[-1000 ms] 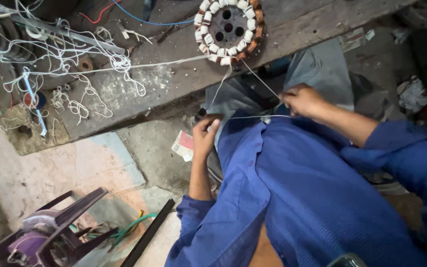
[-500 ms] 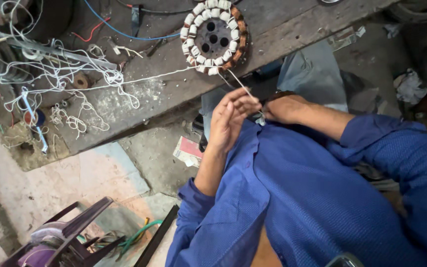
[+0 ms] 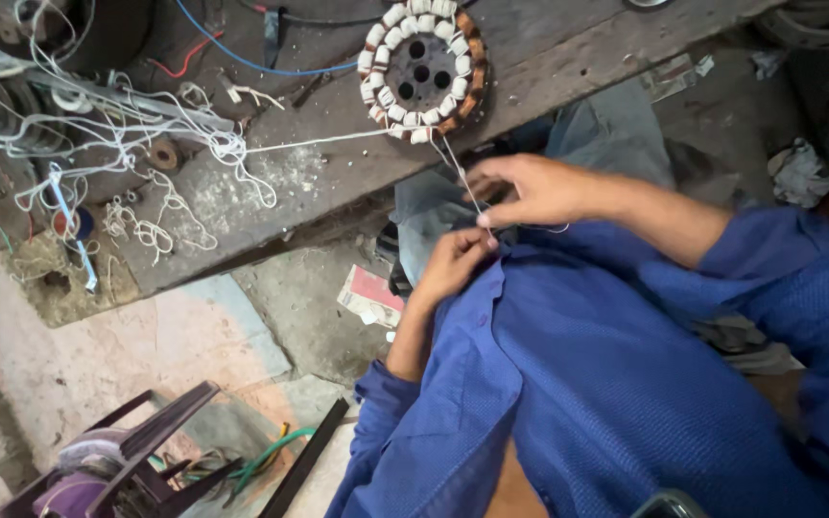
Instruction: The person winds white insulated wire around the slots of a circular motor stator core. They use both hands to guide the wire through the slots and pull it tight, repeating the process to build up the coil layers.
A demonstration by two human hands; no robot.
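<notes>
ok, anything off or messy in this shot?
Mostly clutter. A tangle of loose white string sprawls over the left of the wooden bench, mixed with red and blue wires. A crumpled paper packet lies on the floor below. The round stator looks intact; both hands, right hand and left hand, pinch its string.

The thin white thread (image 3: 455,165) running from the round wound motor core (image 3: 422,69) near the counter's (image 3: 549,58) front edge is too fine to follow where it meets the right hand (image 3: 528,190) and left hand (image 3: 455,264), so the exact pinch cannot be told. The core's top is cut off by the picture's upper edge. The tangle of white cords (image 3: 117,144) at the counter's left end hides what lies beneath.
</notes>
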